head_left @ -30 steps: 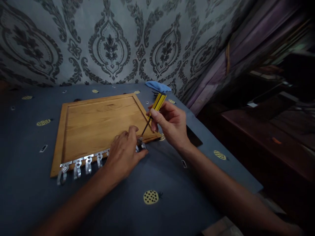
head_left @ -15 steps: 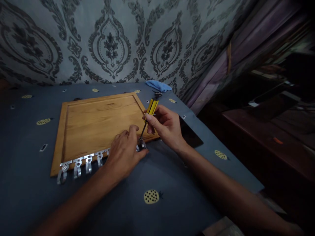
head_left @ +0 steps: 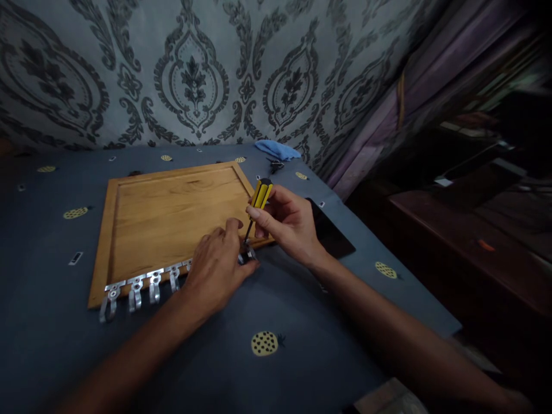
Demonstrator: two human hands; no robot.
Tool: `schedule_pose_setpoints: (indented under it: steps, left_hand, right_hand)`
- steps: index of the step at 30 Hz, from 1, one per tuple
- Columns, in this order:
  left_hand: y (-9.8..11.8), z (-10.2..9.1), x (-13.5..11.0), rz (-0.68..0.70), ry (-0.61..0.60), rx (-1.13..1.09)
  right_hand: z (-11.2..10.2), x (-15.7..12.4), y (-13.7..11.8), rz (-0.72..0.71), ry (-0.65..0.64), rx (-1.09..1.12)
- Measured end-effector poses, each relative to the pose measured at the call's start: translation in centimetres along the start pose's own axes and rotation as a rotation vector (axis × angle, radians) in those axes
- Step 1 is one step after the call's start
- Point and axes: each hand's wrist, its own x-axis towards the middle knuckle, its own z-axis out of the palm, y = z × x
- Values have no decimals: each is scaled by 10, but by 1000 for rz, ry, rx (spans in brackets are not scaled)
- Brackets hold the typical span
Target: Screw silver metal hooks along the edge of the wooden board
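A wooden board [head_left: 172, 213] lies flat on a blue cloth with pineapple prints. A metal rail of hooks [head_left: 142, 286] runs along the board's near edge. My left hand [head_left: 218, 270] lies over the rail's right part, fingers pressed down, thumb beside the last hook [head_left: 249, 253]. My right hand [head_left: 287, 221] grips a yellow and black screwdriver [head_left: 257, 201], held nearly upright with its tip down at that last hook.
A blue rag [head_left: 276, 150] and a small dark object [head_left: 275, 165] lie at the table's far right corner. A dark flat phone-like slab [head_left: 330, 233] lies right of my right hand. A patterned wall stands behind; dark furniture [head_left: 466, 230] is to the right.
My right hand has moved left and down, bringing the screwdriver from a slant to nearly upright with its tip at the last hook. My left hand has stayed put.
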Motion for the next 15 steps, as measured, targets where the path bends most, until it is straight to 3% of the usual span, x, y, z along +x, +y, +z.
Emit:
schedule_pose_setpoints:
  steps: [15]
  left_hand:
    - [-2, 2, 0, 18, 20, 4]
  right_hand:
    - [2, 0, 0, -28, 5, 55]
